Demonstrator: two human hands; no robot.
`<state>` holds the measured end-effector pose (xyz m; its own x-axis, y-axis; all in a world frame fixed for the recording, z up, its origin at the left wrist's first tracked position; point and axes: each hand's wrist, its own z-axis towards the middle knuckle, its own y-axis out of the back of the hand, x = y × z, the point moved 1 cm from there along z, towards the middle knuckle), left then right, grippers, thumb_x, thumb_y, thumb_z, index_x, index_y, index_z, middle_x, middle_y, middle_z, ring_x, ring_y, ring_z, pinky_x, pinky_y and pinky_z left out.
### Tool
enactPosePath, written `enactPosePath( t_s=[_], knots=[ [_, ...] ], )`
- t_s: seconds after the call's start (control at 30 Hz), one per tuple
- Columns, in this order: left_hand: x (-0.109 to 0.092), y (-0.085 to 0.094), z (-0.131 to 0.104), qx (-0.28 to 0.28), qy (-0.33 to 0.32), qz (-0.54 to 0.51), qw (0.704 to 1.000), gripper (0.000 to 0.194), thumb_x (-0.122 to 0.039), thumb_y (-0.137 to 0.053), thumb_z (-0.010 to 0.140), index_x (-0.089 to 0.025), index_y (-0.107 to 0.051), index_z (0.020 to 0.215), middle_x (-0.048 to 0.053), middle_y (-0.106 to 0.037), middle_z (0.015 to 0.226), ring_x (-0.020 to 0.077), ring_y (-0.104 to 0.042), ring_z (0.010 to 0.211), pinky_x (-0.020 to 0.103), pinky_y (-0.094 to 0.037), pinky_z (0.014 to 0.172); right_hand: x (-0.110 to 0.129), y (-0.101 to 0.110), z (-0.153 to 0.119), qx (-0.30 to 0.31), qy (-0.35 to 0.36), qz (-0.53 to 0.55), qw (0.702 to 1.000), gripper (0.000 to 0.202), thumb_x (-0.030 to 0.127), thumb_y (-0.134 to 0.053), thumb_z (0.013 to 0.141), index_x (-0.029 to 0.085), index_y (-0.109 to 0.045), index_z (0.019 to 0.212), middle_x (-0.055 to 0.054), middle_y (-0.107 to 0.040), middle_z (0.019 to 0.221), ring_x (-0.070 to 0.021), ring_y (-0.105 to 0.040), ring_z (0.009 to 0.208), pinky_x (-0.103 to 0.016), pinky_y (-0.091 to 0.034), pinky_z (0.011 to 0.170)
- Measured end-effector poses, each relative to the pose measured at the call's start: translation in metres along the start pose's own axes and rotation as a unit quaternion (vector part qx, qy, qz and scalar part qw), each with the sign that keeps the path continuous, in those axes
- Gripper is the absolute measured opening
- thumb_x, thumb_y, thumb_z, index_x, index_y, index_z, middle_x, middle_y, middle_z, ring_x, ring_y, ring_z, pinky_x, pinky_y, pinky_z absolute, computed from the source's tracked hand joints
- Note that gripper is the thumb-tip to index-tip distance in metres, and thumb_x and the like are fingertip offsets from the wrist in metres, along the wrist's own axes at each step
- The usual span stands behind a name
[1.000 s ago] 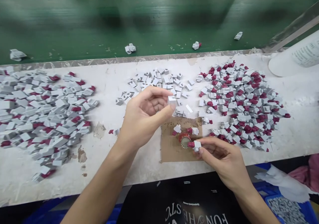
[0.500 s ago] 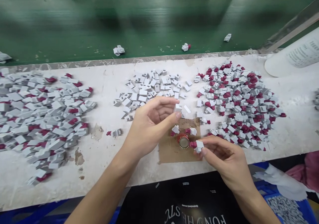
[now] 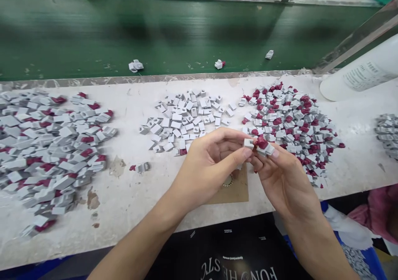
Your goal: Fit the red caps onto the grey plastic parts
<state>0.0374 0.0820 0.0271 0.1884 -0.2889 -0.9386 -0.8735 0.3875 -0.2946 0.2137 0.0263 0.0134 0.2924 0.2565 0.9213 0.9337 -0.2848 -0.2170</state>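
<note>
Both hands have come together since the earlier frame: the right hand [image 3: 287, 176] has risen from low over the cardboard [image 3: 236, 195] and now meets the left hand [image 3: 202, 170] just above it. From my end I see the left hand grasping a small grey block [image 3: 248, 143] between thumb and fingertips. Its right counterpart pinches a maroon-and-grey piece [image 3: 264, 146], the maroon end facing the block. They are very close; I can't tell whether they touch.

Below the hands I make out part of a round, ridge-rimmed item [image 3: 228, 181] on the cardboard, mostly hidden by the left hand. Beyond the hands, loose grey blocks [image 3: 189, 118] lie scattered on the white surface [image 3: 139, 209]. To the right I have a heap of maroon-and-grey pieces [image 3: 292, 122], and to the left a wide heap of longer grey-and-maroon parts [image 3: 59, 147]. One similar part [image 3: 143, 167] lies apart between the left heap and the left hand. A white bottle [image 3: 357, 72] leans at the far right, and three small pieces [image 3: 219, 64] sit on the green strip [image 3: 174, 31].
</note>
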Motion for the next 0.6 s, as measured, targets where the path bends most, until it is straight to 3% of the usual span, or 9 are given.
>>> enactPosePath(
  t_s=[0.27,0.4,0.5,0.6],
  knots=[
    [0.005,0.003,0.001,-0.001,0.002,0.000,1.000,0.011,-0.026,-0.085,0.102,-0.024,-0.082,0.112,0.005,-0.089,0.104,0.0246,-0.087,0.095,0.033,-0.074,0.079,-0.005,0.000,0.001,-0.010,0.004,0.001,1.000,0.010,0.042,-0.087,0.096,0.034,-0.093,0.101,-0.003,-0.091,0.111,-0.0271,-0.086,0.107,-0.044,-0.071,0.103],
    [0.005,0.007,0.002,0.016,0.007,0.023,1.000,0.012,-0.028,-0.086,0.102,-0.024,-0.084,0.113,0.005,-0.089,0.106,0.0244,-0.087,0.094,0.033,-0.074,0.079,-0.005,0.005,0.005,-0.023,0.020,-0.020,0.999,0.011,0.040,-0.097,0.088,0.031,-0.093,0.092,-0.004,-0.089,0.104,-0.0244,-0.084,0.098,-0.037,-0.071,0.093],
    [0.004,0.012,0.003,0.041,0.014,0.037,0.998,0.010,-0.026,-0.086,0.102,-0.025,-0.084,0.111,0.004,-0.089,0.102,0.0238,-0.088,0.094,0.033,-0.074,0.084,-0.003,0.009,0.009,0.008,0.005,-0.043,0.999,0.015,0.043,-0.099,0.088,0.030,-0.094,0.093,-0.005,-0.089,0.102,-0.0227,-0.082,0.093,-0.032,-0.070,0.083],
    [0.000,0.020,0.008,0.054,0.017,0.039,0.998,0.011,-0.025,-0.088,0.100,-0.024,-0.082,0.109,0.005,-0.088,0.101,0.0244,-0.088,0.094,0.036,-0.075,0.088,0.003,0.009,0.016,0.057,-0.018,-0.070,0.996,0.021,0.049,-0.097,0.091,0.030,-0.094,0.100,-0.006,-0.089,0.102,-0.0246,-0.084,0.092,-0.036,-0.071,0.084]
  ],
)
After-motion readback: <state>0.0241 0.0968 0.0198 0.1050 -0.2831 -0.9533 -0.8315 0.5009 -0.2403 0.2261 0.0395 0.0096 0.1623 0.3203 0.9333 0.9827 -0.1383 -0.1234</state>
